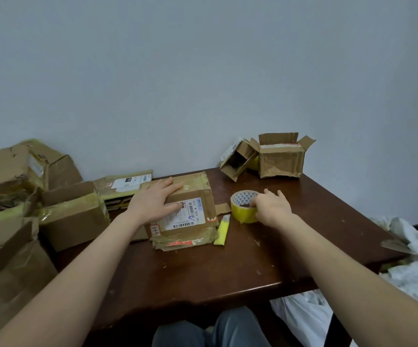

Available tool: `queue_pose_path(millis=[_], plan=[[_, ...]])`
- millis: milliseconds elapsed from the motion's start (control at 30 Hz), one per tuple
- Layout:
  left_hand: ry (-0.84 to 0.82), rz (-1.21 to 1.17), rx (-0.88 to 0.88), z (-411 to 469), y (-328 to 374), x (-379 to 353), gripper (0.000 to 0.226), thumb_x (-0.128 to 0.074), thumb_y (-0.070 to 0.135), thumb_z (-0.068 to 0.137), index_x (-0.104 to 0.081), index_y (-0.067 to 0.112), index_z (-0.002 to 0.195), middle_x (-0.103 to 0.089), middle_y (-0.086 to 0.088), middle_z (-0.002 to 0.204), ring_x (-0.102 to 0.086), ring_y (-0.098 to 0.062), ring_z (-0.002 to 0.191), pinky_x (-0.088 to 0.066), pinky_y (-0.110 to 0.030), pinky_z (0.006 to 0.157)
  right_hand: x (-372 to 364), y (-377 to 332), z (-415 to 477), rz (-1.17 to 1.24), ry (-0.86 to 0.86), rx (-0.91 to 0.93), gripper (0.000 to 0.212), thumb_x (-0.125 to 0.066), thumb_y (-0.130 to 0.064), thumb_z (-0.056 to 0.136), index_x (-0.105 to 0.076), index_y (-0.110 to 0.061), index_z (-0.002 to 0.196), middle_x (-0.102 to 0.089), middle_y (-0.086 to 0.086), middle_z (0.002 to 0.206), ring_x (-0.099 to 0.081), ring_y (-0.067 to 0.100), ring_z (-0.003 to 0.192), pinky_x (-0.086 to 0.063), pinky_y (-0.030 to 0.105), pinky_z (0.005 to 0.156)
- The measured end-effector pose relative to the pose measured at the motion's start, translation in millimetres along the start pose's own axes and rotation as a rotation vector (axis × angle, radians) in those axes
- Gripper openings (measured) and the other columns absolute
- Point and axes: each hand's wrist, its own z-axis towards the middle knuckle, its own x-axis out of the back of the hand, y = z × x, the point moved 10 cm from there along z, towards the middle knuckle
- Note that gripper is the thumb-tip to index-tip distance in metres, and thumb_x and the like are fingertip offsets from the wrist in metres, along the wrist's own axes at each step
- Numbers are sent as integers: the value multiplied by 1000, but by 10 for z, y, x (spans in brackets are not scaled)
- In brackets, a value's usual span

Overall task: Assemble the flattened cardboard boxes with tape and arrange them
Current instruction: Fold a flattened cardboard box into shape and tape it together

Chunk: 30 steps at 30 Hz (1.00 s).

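Dark brown wood, the table [228, 259] carries the parcel box [197, 194] near its middle, flaps folded shut under old tape. Your left hand [152, 204] lies flat and spread on the box's top, holding it down. Your right hand [271, 207] curls its fingers over the rim of the yellow tape roll [243, 214], just beside the box; a yellow utility knife [221, 232] lies between box and roll. You seem to be starting the sealing step: next, find the tape's free end and draw a strip across the seam. The white shipping label [185, 216] shows barcodes; a small tag [155, 230] reads perhaps "445", too small to be sure.
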Motion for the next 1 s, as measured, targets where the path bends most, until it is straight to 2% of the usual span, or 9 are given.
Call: queue_pose_path(millis=[100, 200, 367, 500, 600, 733, 833, 900, 1000], plan=[[-6, 3, 11, -23, -9, 16, 67, -43, 58, 92, -19, 34, 151, -13, 5, 160, -18, -17, 145, -22, -36, 114, 354, -93, -12, 186, 173, 71, 35, -51, -21, 97, -57, -28, 130, -56, 6, 136, -45, 26, 130, -21, 46, 116], [1, 14, -11, -30, 0, 30, 67, -42, 58, 93, -19, 32, 151, -13, 4, 160, -17, -16, 145, -22, -35, 114, 1052, -298, -113, 652, 401, 216, 33, -48, -21, 100, -58, -16, 130, -62, 4, 123, -54, 23, 115, -40, 32, 92], [7, -50, -19, -33, -21, 36, 69, -51, 44, 92, -20, 25, 152, -20, 3, 158, -25, -17, 142, -26, -35, 112, 1552, -1151, 17, 923, 272, 433, 30, -43, -17, 101, -66, -9, 120, -63, 0, 107, -57, 15, 101, -45, 31, 88], [104, -1067, 238, 27, -461, 95, 50, -50, 21, 91, -44, 14, 140, -52, -3, 138, -49, -23, 127, -42, -36, 103, 1389, -1689, 284, 804, 123, 473, 32, -43, -17, 102, -66, -4, 118, -65, 7, 117, -59, 21, 106, -44, 31, 91], [219, -1525, 439, 13, -690, 110, 39, -49, 39, 95, -63, 7, 112, -68, -6, 110, -62, -18, 104, -45, -32, 98, 1382, -1851, 395, 758, 117, 505, 30, -46, -19, 100, -70, -6, 112, -68, 10, 112, -61, 23, 102, -45, 33, 86], [304, -1519, 500, 73, -746, 182, 38, -57, 49, 89, -65, 14, 74, -63, 5, 66, -56, -10, 68, -44, -27, 72, 1370, -2026, 484, 674, 95, 529, 32, -49, -23, 98, -71, 0, 104, -71, 15, 103, -64, 27, 98, -47, 35, 84], [389, -1457, 474, 94, -797, 226, 29, -61, 30, 92, -56, 16, 67, -57, 2, 67, -52, -12, 67, -44, -25, 63, 1326, -2062, 516, 701, 64, 554, 34, -56, -32, 95, -65, 1, 93, -67, 6, 86, -61, 21, 76, -46, 30, 66], [465, -1485, 528, 47, -912, 167, 28, -58, 22, 94, -52, 13, 68, -56, -4, 70, -54, -16, 66, -49, -25, 61, 1220, -1994, 493, 748, -13, 558, 27, -68, -35, 87, -62, -15, 104, -63, -5, 95, -61, 10, 85, -50, 19, 69], [562, -1416, 589, -40, -1035, 109, 30, -54, 18, 96, -49, 11, 67, -56, -5, 65, -55, -17, 57, -53, -30, 60, 1069, -1819, 531, 802, -44, 523, 48, -79, -31, 77, -55, -19, 116, -62, 1, 110, -62, 16, 97, -50, 25, 71]])
